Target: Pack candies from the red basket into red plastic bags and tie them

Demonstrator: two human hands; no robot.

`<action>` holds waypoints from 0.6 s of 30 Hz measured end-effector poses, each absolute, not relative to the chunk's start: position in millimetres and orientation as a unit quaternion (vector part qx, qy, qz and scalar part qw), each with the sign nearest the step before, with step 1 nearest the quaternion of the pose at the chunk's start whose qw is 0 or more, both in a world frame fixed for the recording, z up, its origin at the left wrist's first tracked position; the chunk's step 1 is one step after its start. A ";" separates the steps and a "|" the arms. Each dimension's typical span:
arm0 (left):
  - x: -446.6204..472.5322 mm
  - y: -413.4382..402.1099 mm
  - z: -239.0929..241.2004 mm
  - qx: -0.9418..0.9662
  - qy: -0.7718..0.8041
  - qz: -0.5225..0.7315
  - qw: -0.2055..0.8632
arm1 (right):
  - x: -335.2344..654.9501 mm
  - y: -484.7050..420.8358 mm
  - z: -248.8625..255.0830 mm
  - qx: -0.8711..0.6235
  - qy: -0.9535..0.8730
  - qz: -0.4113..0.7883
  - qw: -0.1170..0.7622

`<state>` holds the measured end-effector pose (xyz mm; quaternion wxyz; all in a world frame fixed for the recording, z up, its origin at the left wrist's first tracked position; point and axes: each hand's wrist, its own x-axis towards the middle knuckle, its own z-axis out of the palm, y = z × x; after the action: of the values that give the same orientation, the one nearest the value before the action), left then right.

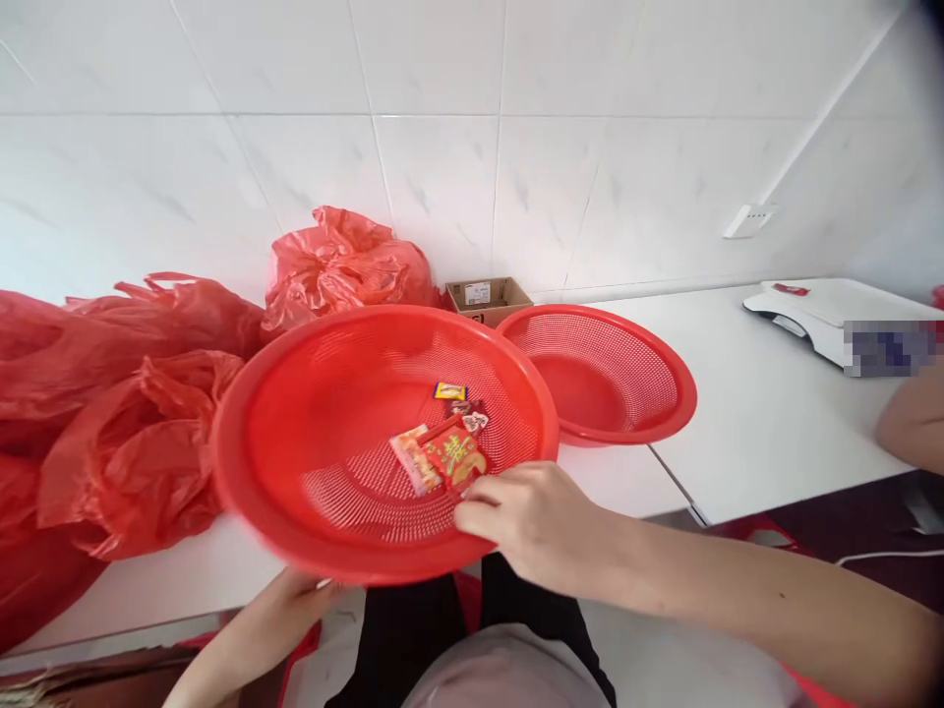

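Note:
A big red plastic strainer basket [295, 442] is tilted toward me over the table's front edge. My left hand [291, 600] grips its near rim from below, fingers mostly hidden under it. My right hand [527, 521] reaches over the near rim, fingers closed on a red snack packet [451, 458] lying inside the basket. A few small wrapped sweets [461, 403] lie just beyond the packet, one of them yellow and blue.
A second red basket [612, 369] sits on the white table [752, 423] to the right. Red plastic bags [110, 413] pile up at the left, a small cardboard box [487, 295] stands by the tiled wall, and a white scale [818, 310] and another person's arm [914, 418] are at far right.

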<state>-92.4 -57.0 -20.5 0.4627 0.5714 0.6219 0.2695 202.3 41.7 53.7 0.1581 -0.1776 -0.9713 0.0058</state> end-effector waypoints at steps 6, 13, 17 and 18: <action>-78.5 -47.5 -15.6 0.574 0.588 0.226 0.523 | 236.2 75.0 47.1 -0.354 -0.932 -0.037 0.071; -73.4 -38.1 -12.6 0.571 0.607 0.264 0.486 | 272.5 110.0 25.6 -0.520 -0.848 -0.096 -0.030; -84.6 -22.5 -6.0 0.482 0.722 0.430 0.248 | 276.8 130.8 7.8 -0.539 -0.835 -0.113 0.005; -89.4 -15.9 -3.9 0.463 0.743 0.448 0.184 | 273.0 133.2 5.7 -0.530 -0.839 -0.117 0.049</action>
<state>-89.4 -15.9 -3.9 0.1839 0.4628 0.7428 0.4476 273.0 133.2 5.7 0.0494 -0.5296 -0.8388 -0.1166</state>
